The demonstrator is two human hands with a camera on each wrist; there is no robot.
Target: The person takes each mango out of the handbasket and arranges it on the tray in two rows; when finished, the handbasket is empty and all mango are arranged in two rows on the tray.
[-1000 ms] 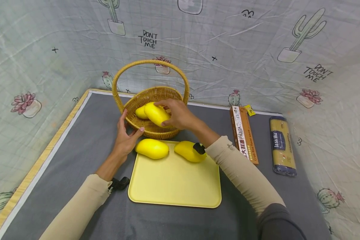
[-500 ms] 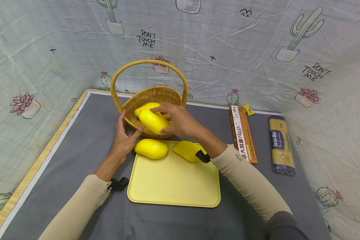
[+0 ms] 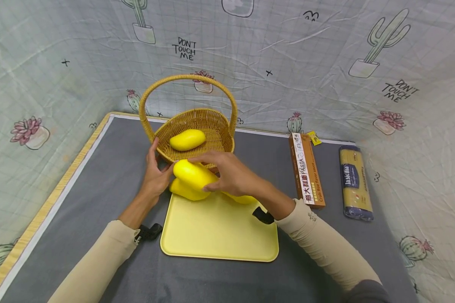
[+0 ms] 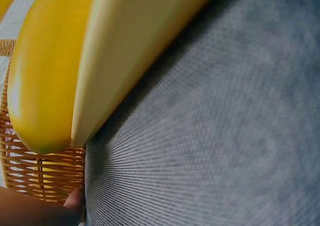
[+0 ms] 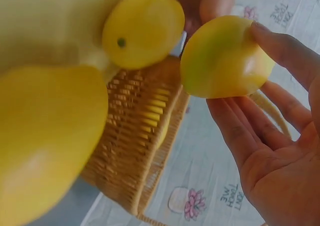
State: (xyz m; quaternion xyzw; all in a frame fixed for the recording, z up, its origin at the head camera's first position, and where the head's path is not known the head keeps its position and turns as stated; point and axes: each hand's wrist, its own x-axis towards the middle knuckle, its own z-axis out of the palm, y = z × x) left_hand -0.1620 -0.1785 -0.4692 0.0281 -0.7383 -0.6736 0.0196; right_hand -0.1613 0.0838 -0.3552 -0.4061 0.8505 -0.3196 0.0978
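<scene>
My right hand (image 3: pixel 233 173) holds a yellow mango (image 3: pixel 192 173) between thumb and fingers, just in front of the wicker basket (image 3: pixel 208 120) and above the near tray. In the right wrist view this held mango (image 5: pixel 222 58) shows a greenish patch. My left hand (image 3: pixel 155 179) holds the basket at its left front side, fingers along the rim. One mango (image 3: pixel 187 139) lies inside the basket. On the yellow tray (image 3: pixel 220 231) sit a left mango (image 3: pixel 186 192), partly covered by the held one, and a right mango (image 3: pixel 244 199), mostly behind my right hand and wrist.
Right of the tray lies an orange pasta box (image 3: pixel 307 170), with a small yellow packet (image 3: pixel 314 138) at its far end. Farther right is a bag of spaghetti (image 3: pixel 355 183). A printed cloth (image 3: pixel 269 97) hangs behind the grey table (image 3: pixel 79 210). The basket's tall handle (image 3: pixel 189 77) arches over it.
My right hand has lifted one mango out of the basket and brought it toward me, over the front rim to above the tray. My left hand stays at the basket.
</scene>
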